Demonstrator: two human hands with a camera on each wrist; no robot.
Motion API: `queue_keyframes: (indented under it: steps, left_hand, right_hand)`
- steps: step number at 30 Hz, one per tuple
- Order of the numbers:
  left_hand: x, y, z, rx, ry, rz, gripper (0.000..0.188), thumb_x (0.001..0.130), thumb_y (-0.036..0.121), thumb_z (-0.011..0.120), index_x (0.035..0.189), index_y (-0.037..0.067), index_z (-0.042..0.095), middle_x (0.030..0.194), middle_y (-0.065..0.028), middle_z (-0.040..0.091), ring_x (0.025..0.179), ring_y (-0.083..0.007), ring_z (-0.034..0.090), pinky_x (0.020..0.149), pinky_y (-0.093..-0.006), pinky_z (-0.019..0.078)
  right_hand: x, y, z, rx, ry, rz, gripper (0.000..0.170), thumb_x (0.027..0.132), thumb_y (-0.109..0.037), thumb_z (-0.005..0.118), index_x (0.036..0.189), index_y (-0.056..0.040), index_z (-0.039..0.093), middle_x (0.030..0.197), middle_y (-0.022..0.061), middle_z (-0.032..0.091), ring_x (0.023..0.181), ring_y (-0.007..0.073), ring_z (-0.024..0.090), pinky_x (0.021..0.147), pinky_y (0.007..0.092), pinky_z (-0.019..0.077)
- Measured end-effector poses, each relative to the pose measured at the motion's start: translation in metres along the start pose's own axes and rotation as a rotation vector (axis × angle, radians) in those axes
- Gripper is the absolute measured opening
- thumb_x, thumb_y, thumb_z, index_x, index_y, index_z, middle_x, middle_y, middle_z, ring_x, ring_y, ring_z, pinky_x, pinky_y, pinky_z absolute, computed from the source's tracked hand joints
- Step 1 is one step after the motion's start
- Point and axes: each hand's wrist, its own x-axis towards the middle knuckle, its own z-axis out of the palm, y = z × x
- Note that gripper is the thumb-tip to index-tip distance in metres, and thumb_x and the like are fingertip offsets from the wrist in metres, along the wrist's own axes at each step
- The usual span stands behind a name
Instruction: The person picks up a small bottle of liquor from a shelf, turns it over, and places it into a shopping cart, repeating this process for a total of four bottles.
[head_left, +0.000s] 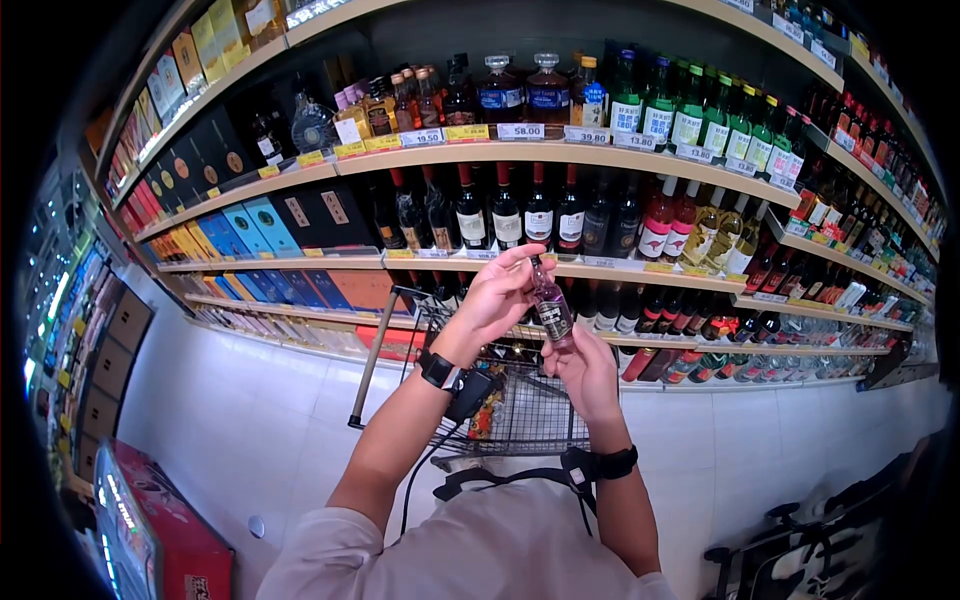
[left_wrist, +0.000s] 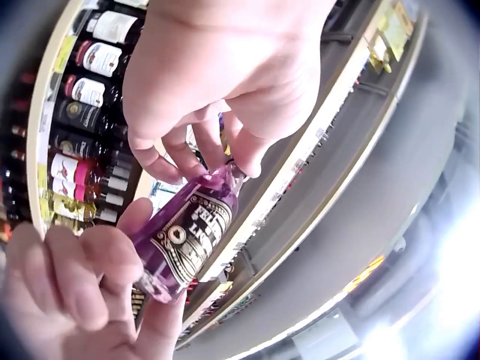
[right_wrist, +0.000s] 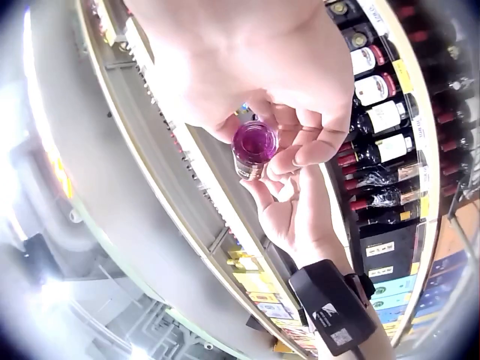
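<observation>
A small glass bottle point(head_left: 553, 312) of purple liquid with a black label is held tilted in front of the chest, between both hands. Fingers and thumb of the left hand point(head_left: 497, 298) pinch it at the neck, hiding the cap. Lower down, the right hand point(head_left: 588, 375) grips it near the base. In the left wrist view, pale lettering and a decorative border show on the bottle's label point(left_wrist: 193, 234). The right wrist view looks onto the round bottom of the bottle point(right_wrist: 255, 142), where the right thumb and fingers close about it.
A wire shopping cart point(head_left: 535, 400) stands below the hands, with a colourful packet point(head_left: 486, 415) inside. Ahead are curved shelves holding wine bottles point(head_left: 505, 215), green bottles point(head_left: 690, 120) and boxes point(head_left: 270, 228). A red display case point(head_left: 185, 520) stands at the lower left.
</observation>
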Motion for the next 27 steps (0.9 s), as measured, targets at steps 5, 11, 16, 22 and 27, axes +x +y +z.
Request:
queue_keyframes:
  steps: [5,11,16,22,27]
  left_hand:
    - [-0.009,-0.001,-0.006,0.199,0.176,-0.054,0.031,0.092,0.014,0.066,0.12,0.003,0.061,0.105,-0.008,0.069,0.089,-0.0145,0.063,0.086,-0.0329,0.0486]
    - [-0.027,-0.012,-0.056,0.074,0.319,-0.288,0.023,0.093,0.017,0.066,0.114,0.008,0.064,0.105,-0.0041,0.068,0.094,-0.0135,0.063,0.087,-0.0313,0.0507]
    - [-0.046,-0.022,-0.091,0.443,0.445,-0.362,0.019,0.09,0.015,0.07,0.106,0.005,0.066,0.092,-0.0042,0.068,0.079,-0.0126,0.066,0.07,-0.0244,0.0561]
    - [-0.061,-0.03,-0.127,0.456,0.493,-0.338,0.021,0.089,0.009,0.07,0.105,-0.003,0.063,0.091,-0.0129,0.07,0.078,-0.0169,0.069,0.071,-0.026,0.0576]
    - [-0.077,-0.052,-0.186,0.664,0.598,-0.365,0.016,0.086,0.004,0.071,0.1,-0.003,0.065,0.086,-0.008,0.07,0.074,-0.0128,0.066,0.071,-0.0242,0.056]
  right_hand:
    - [0.002,0.012,-0.012,0.099,-0.024,0.134,0.038,0.106,-0.035,0.032,0.109,-0.0031,0.051,0.084,0.0142,0.061,0.069,0.0199,0.056,0.066,0.0303,0.046]
    - [0.011,0.046,-0.033,-0.008,0.036,0.316,0.034,0.103,-0.034,0.046,0.115,-0.0026,0.052,0.084,0.0117,0.064,0.069,0.014,0.057,0.065,0.0246,0.0466]
    - [0.014,0.069,-0.048,-0.203,0.062,0.374,0.031,0.103,-0.034,0.045,0.105,-0.0039,0.054,0.083,0.0105,0.066,0.065,0.0097,0.057,0.062,0.022,0.0463]
    - [0.009,0.089,-0.067,-0.48,0.144,0.437,0.036,0.098,-0.024,0.057,0.125,-0.0012,0.052,0.088,0.0086,0.068,0.067,0.0081,0.059,0.061,0.0223,0.0482]
    - [-0.008,0.102,-0.102,-0.561,0.253,0.497,0.03,0.098,-0.024,0.058,0.12,-0.0034,0.057,0.09,0.0085,0.068,0.07,0.0103,0.06,0.065,0.0242,0.0509]
